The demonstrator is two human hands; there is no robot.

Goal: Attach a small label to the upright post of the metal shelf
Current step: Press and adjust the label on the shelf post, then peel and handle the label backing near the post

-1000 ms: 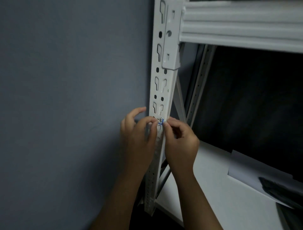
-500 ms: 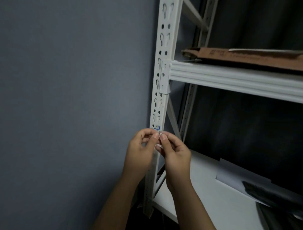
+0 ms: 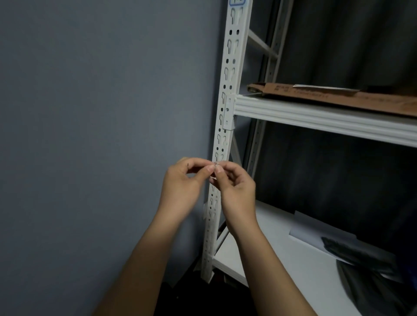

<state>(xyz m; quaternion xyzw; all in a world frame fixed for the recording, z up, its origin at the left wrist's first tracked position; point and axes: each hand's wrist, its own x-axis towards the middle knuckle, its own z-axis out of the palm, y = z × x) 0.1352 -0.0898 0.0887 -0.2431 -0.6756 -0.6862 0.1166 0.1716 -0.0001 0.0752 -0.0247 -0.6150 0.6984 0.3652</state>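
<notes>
Head view: fingers point(image 3: 211, 169) perhaps on label point(image 3: 216, 164).

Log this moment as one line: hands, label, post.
left hand + right hand: pinching small pale piece together | in front of upright post | blue-bordered label on post at top edge

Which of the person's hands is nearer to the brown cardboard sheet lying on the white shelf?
The right hand. It sits below and left of the brown cardboard sheet, just right of the white perforated post; the left hand is farther, left of the post.
</notes>
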